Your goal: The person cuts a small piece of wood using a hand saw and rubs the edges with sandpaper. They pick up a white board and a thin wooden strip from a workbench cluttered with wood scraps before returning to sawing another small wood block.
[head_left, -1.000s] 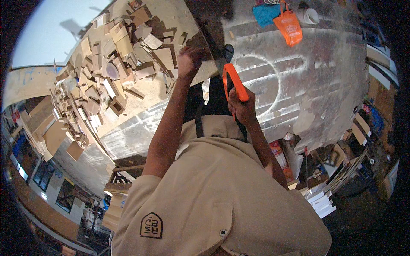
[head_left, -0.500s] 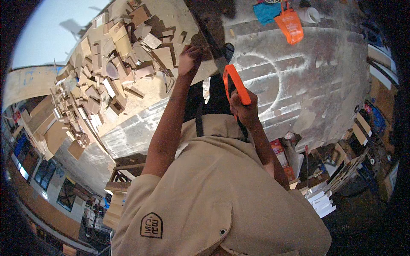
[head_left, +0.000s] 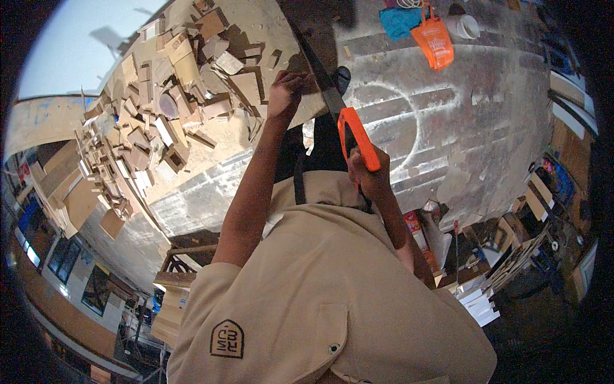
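Observation:
My right hand (head_left: 373, 171) is wrapped round the orange handle of a handsaw (head_left: 356, 137). The saw's long dark blade slants up and away to the left from the handle. Just left of the blade, at the edge of the wood-strewn table (head_left: 220, 137), my left hand (head_left: 285, 96) is closed with its fingers curled. Something brownish lies between those fingers and the blade, too dark to name for certain. A dark shoe (head_left: 343, 78) shows on the floor right of the blade.
Many wood offcuts (head_left: 182, 96) are heaped on the table to the left. An orange bag (head_left: 435, 46), a blue cloth-like item (head_left: 400, 22) and a white bucket (head_left: 465, 27) are on the floor at far right. Boards and clutter (head_left: 505, 249) line the right side.
My right hand has drawn the saw a little back towards me and slightly to the right. My left hand stays almost where it was.

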`<state>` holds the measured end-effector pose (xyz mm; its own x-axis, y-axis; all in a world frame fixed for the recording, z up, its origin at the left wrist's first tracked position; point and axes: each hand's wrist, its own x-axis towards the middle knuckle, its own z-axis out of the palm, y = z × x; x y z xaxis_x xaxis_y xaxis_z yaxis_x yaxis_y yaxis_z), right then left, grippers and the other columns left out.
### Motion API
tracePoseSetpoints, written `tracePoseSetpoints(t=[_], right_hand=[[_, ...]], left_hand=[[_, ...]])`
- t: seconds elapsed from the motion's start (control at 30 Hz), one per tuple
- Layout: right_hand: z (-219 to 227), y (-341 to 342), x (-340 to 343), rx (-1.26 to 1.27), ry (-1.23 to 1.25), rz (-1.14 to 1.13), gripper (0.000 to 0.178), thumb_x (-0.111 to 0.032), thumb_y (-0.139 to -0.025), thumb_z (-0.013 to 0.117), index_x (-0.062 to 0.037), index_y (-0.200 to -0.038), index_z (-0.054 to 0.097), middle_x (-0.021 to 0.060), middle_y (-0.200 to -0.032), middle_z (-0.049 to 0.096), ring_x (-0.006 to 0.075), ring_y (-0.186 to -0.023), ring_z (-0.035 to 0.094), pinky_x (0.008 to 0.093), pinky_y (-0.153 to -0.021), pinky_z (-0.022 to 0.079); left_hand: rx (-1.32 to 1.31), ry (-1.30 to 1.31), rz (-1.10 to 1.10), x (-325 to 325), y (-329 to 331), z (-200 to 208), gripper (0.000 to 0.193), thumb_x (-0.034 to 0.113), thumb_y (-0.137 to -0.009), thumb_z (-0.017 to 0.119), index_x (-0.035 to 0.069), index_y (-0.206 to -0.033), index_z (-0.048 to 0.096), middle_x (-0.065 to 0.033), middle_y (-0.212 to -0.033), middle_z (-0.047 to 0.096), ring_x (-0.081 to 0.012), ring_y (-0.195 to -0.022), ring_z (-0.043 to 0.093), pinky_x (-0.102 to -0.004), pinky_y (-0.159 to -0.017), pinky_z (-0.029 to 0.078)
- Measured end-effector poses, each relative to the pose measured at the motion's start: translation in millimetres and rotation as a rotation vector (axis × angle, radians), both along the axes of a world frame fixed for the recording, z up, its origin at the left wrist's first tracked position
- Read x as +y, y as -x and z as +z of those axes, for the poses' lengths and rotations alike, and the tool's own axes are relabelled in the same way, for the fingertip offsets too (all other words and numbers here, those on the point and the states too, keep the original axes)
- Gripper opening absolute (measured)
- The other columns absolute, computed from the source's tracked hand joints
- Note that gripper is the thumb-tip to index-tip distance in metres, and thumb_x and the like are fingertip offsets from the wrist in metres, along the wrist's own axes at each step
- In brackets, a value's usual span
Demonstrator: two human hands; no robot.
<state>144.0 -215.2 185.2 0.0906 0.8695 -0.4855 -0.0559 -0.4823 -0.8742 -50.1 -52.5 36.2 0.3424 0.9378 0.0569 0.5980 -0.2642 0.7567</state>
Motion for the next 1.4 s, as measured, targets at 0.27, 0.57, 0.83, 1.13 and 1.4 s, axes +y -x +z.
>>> tracePoseSetpoints(t=[0.27,0.57,0.83,1.13,1.4], right_hand=[[-2.2,-1.7,16.6,0.001,0.045,0.042,0.033,-0.034,-0.097,0.064,-0.0062,-0.087,0.051,-0.0015,-0.063,0.048,0.0062,-0.048,0.046,0.0230,-0.042,0.037],[32.3,11.0,47.0,0.039,0.157,0.070,0.028,-0.030,-0.100,0.060,-0.0062,-0.087,0.052,-0.0026,-0.060,0.047,0.0058,-0.048,0.045,0.0227,-0.042,0.037],[51.3,12.1,67.9,0.177,0.225,0.015,0.029,-0.032,-0.100,0.061,-0.0068,-0.088,0.053,-0.0034,-0.060,0.047,0.0055,-0.046,0.045,0.0230,-0.041,0.037],[40.2,9.4,92.2,0.091,0.193,0.075,0.035,-0.038,-0.099,0.061,-0.0063,-0.088,0.052,-0.0051,-0.060,0.044,0.0046,-0.046,0.042,0.0223,-0.041,0.036],[41.3,22.3,93.5,0.124,0.230,0.106,0.030,-0.033,-0.099,0.061,-0.0061,-0.090,0.054,-0.0055,-0.061,0.045,0.0042,-0.047,0.043,0.0229,-0.041,0.036]], left_hand=[[0.026,-0.044,-0.056,1.9,2.4,-6.9,0.030,-0.005,-0.069,0.062,0.009,-0.093,0.074,-0.0089,-0.106,0.073,-0.0329,-0.101,0.064,-0.0410,-0.086,0.055],[0.090,-0.096,-0.091,4.3,2.1,-9.1,0.035,-0.004,-0.067,0.063,0.010,-0.097,0.074,-0.0079,-0.098,0.072,-0.0318,-0.098,0.064,-0.0395,-0.084,0.055],[0.130,0.026,-0.009,-3.1,-9.0,1.4,0.038,-0.003,-0.066,0.064,0.010,-0.100,0.074,-0.0074,-0.100,0.071,-0.0317,-0.101,0.061,-0.0396,-0.084,0.056],[0.104,0.028,0.007,-9.5,-6.1,-8.7,0.035,-0.003,-0.065,0.063,0.009,-0.096,0.073,-0.0079,-0.098,0.070,-0.0320,-0.096,0.061,-0.0402,-0.081,0.055],[0.168,0.002,-0.001,-6.4,-12.3,-5.8,0.035,-0.002,-0.067,0.064,0.007,-0.100,0.072,-0.0090,-0.096,0.070,-0.0320,-0.094,0.062,-0.0400,-0.080,0.055]])
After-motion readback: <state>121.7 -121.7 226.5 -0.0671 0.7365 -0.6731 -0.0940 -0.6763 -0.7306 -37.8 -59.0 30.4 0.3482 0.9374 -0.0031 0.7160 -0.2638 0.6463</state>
